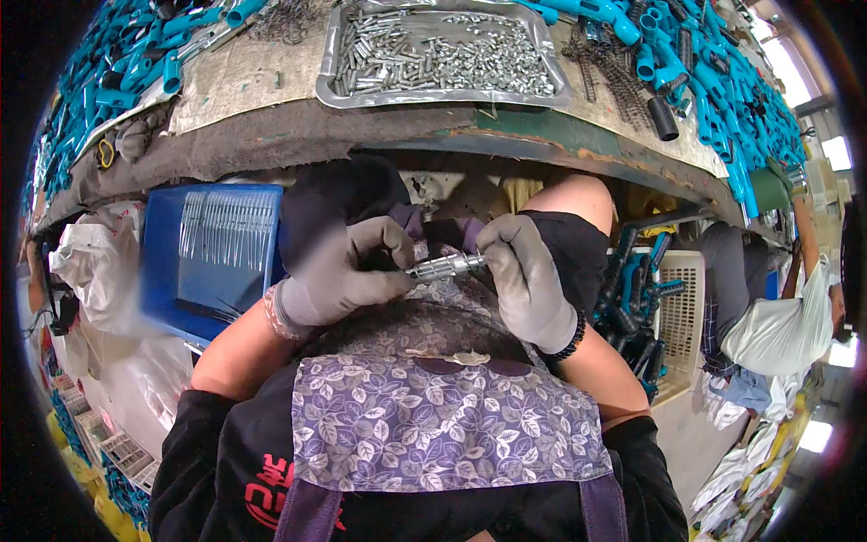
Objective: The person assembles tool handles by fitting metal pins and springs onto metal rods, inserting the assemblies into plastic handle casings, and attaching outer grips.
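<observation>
In grey work gloves, my left hand (pixel 339 275) and my right hand (pixel 533 285) meet over my lap, above a flowered apron (pixel 442 425). Between them lies a slim silver metal cylinder (pixel 441 268) with slots or ridges along it, held almost level. My left thumb and fingers pinch its left end. The fingertips of my right hand close on its right end; whether a smaller piece sits there is hidden. Beyond my hands, on the bench, a metal tray (pixel 442 99) holds many small silver pins and short cylinders.
Teal tubular parts (pixel 135 81) pile up at both bench ends, with dark springs (pixel 596 68) beside the tray. A blue bin (pixel 217 303) with thin metal rods stands left. At right are a cream crate (pixel 682 312) of teal-black parts and another person (pixel 786 289).
</observation>
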Motion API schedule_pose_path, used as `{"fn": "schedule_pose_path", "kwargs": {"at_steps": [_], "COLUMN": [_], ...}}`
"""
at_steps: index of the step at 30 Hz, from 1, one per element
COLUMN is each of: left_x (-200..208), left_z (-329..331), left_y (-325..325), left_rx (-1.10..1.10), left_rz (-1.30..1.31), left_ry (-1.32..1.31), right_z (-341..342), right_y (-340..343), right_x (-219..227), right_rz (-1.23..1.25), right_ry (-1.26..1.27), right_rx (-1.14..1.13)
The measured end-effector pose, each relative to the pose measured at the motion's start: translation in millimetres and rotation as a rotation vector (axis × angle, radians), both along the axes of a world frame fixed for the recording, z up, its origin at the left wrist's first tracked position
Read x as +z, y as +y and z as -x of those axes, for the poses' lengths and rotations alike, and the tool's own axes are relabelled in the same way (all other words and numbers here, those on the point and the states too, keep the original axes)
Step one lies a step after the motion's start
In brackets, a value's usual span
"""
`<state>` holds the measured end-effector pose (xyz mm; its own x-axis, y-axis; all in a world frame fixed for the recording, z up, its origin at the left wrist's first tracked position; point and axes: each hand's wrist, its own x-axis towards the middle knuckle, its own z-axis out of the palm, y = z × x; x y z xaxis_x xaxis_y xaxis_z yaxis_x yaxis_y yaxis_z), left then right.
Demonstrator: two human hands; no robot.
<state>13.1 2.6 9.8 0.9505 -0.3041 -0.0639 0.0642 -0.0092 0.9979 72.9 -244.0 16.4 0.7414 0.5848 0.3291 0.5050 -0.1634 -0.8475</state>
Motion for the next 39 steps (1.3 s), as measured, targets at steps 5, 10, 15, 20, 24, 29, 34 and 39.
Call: {"fn": "schedule_pose_path", "kwargs": {"at_steps": [5, 10, 15, 20, 24, 29, 34, 39], "left_x": [7, 13, 21, 25, 26, 29, 31, 33], "left_z": [2, 4, 4, 5, 7, 7, 0, -1], "left_y": [8, 11, 7, 6, 7, 8, 10, 6], "left_rx": [0.026, 0.071, 0.061, 0.045, -0.003, 0.009, 0.026, 0.014], "left_rz": [0.113, 0.026, -0.115, -0.123, -0.134, -0.134, -0.154, -0.076], "left_ry": [0.174, 0.187, 0.124, 0.149, 0.157, 0.192, 0.165, 0.111], "right_z": [-3, -7, -3, -1, 1, 3, -7, -5], "right_y": [-10, -12, -10, -9, -12, -12, -18, -16], "right_x": [10, 15, 13, 17, 5, 11, 1, 21], "right_rz": [-0.009, -0.009, 0.008, 0.063, 0.138, 0.105, -0.143, 0.060], "right_ry": [0.571, 0.763, 0.753, 0.685, 0.247, 0.556, 0.846, 0.750], "right_rx": [-0.012, 0.054, 0.072, 0.020, -0.014, 0.009, 0.079, 0.082]}}
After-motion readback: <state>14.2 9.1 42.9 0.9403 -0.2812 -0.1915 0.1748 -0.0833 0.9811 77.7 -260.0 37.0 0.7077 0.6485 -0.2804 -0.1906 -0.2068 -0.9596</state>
